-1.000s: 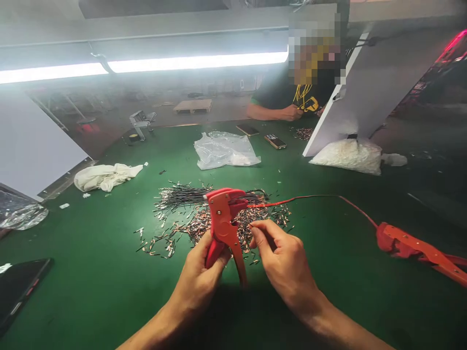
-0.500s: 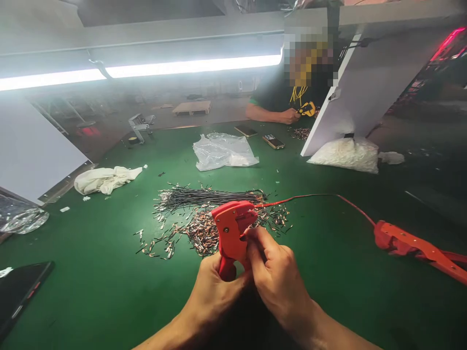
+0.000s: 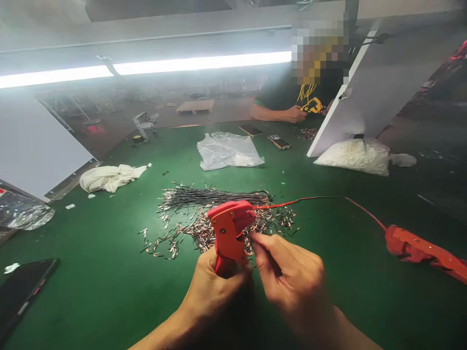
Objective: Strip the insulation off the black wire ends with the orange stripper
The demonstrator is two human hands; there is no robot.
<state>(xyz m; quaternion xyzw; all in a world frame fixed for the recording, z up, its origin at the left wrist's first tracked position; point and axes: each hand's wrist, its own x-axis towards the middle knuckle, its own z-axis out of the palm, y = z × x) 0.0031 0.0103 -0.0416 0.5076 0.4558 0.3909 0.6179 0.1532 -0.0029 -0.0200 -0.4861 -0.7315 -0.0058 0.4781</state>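
Observation:
My left hand [image 3: 215, 287] is wrapped round the handles of a red wire stripper [image 3: 228, 233], which stands upright with its head at the top. Close to the right of the tool, my right hand [image 3: 292, 272] is closed in a pinch, fingertips by the stripper's edge. What those fingers hold is too small and dark to make out. Behind the stripper lies a heap of short wire offcuts [image 3: 202, 231] with copper and black bits. A bundle of black wires [image 3: 215, 197] with stripped ends lies just beyond it.
A second red wire stripper [image 3: 419, 248] lies at right, with a red strap [image 3: 324, 198] running from it. Beyond are a clear plastic bag [image 3: 229, 150], phones [image 3: 279, 142], a white cloth [image 3: 111, 178] and a filled bag [image 3: 355, 155]. A co-worker's hand [image 3: 295, 114] holds a yellow tool opposite.
My right hand has drawn slightly right, away from the stripper, its fingers still pinched. My left hand keeps its hold on the tool. The whole view has shifted a little.

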